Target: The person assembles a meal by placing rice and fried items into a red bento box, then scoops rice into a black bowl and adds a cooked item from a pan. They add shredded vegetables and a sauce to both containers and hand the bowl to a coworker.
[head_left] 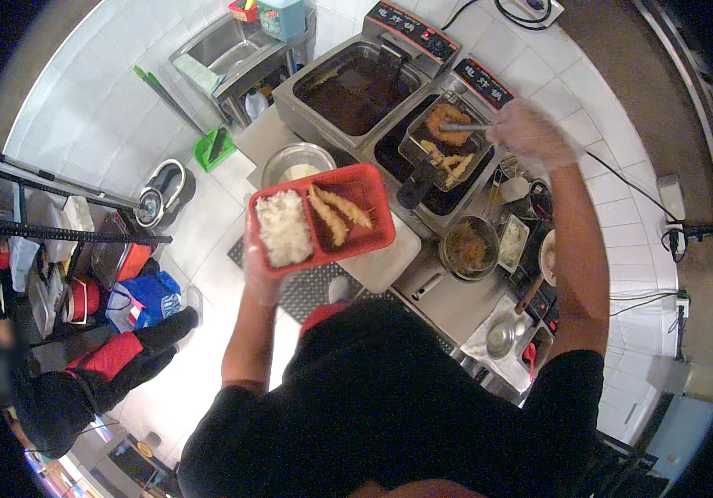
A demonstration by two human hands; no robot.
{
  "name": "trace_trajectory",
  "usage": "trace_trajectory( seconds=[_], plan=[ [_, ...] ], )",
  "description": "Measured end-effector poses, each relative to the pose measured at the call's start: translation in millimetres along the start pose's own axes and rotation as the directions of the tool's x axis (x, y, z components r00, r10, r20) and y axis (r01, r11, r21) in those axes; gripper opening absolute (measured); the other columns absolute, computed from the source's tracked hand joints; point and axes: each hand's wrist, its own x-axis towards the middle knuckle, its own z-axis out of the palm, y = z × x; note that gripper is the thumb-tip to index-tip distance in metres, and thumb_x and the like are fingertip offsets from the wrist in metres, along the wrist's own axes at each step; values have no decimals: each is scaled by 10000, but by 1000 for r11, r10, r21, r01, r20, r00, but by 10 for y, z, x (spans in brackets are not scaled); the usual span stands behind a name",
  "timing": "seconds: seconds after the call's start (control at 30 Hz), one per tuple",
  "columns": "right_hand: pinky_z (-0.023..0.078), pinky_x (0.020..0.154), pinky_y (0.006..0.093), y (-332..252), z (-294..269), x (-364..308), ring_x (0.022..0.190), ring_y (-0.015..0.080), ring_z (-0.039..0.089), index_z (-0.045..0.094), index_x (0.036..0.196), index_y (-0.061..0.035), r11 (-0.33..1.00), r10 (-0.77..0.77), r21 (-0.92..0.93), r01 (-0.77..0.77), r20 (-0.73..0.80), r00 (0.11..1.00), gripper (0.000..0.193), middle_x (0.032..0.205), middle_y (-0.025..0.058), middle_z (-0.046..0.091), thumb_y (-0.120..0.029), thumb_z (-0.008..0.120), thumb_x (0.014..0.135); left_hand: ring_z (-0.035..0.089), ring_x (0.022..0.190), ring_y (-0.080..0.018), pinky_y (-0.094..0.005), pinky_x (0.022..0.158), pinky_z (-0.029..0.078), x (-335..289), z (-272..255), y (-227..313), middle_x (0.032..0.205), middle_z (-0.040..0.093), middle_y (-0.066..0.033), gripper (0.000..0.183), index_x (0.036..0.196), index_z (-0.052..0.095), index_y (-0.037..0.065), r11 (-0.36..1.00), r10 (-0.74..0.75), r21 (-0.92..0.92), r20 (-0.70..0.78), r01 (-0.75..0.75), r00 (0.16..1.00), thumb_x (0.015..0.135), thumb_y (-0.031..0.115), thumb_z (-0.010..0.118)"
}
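Observation:
My left hand, in a clear glove, grips the left side of a red two-compartment meal tray. White rice fills the left compartment, and fried battered strips lie in the right one. Over the right fryer, my gloved right hand is closed round metal tongs. The tongs' tips meet a round golden breaded piece in the wire fry basket. More pale fried strips sit beside that piece. The basket's black handle points toward the tray.
Another fryer with dark oil stands left of the basket. A metal bowl is behind the tray. Right of it are a pan and a small container. Another person is at the far left, near shelves.

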Motion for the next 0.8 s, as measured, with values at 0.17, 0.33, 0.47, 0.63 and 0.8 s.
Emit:
trace_trajectory(
  seconds=[0.17, 0.33, 0.47, 0.63, 0.8],
  plan=[
    [578, 851, 492, 208, 756, 286, 906, 400, 736, 769, 909, 9, 991, 37, -132, -14, 181, 983, 380, 935, 257, 737, -360, 727, 830, 623, 1252, -286, -455, 1092, 505, -168, 157, 97, 1378, 618, -142, 633, 1421, 506, 45, 995, 94, -44, 166, -88, 982, 998, 515, 486],
    [570, 845, 484, 182, 847, 290, 912, 398, 728, 760, 876, 19, 998, 46, -48, -41, 106, 993, 394, 890, 261, 726, -372, 718, 853, 577, 1286, -266, -428, 1113, 473, -182, 183, 144, 1402, 566, -126, 893, 1458, 416, 47, 992, 101, 52, 193, -113, 976, 759, 377, 862],
    [529, 885, 421, 454, 601, 111, 957, 333, 677, 774, 963, -29, 955, -90, -282, 92, 20, 996, 309, 982, 156, 737, -322, 690, 909, 584, 1272, -253, -407, 1092, 499, -207, 238, 133, 1393, 574, -108, 956, 1453, 424, 72, 975, 134, 165, 112, -151, 985, 674, 298, 930],
    [518, 902, 389, 531, 216, -234, 985, 248, 686, 755, 1124, -48, 879, 256, 445, -169, -143, 956, 347, 1006, 134, 741, -329, 680, 935, 595, 1263, -234, -395, 1077, 521, -145, 335, 166, 1393, 584, -92, 877, 1445, 440, 100, 996, 52, 53, 214, -65, 976, 717, 238, 909],
    [518, 929, 401, -62, -288, -569, 1025, 258, 691, 693, 1272, -54, 941, 119, 336, -29, -249, 961, 410, 1108, 143, 734, -263, 695, 920, 597, 1304, -300, -454, 1106, 501, -92, 209, 154, 1456, 545, -187, 1039, 1517, 358, 14, 959, 158, 203, 196, -197, 968, 844, 756, 631]
  ],
)
